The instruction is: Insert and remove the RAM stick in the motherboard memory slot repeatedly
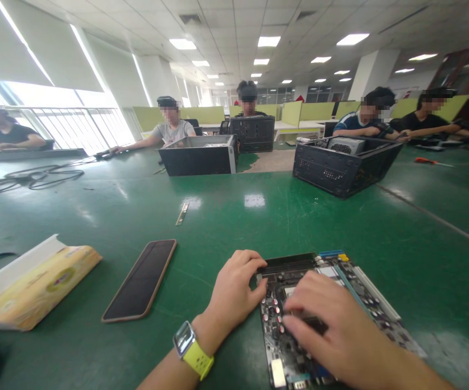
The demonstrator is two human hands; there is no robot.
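Observation:
A dark motherboard (273, 346) lies on the green table in front of me. My left hand (238, 284) grips its upper left corner, thumb and fingers closed around the edge by the memory slots (291, 262). Over the middle of the board, by the processor socket (289, 292), is my right hand (332, 319). Its thumb and fingertips come close together in a pinch, slightly blurred; what they hold, if anything, I cannot make out. The right hand hides part of the board's centre and lower right.
Left of the board lie a phone (141, 281), a yellow tissue pack (43, 287) and a memory stick (182, 214). Computer cases (202, 157) (340, 165) stand farther back. Cables (39, 176) lie far left, a screwdriver (433, 162) far right. Several people sit around the table.

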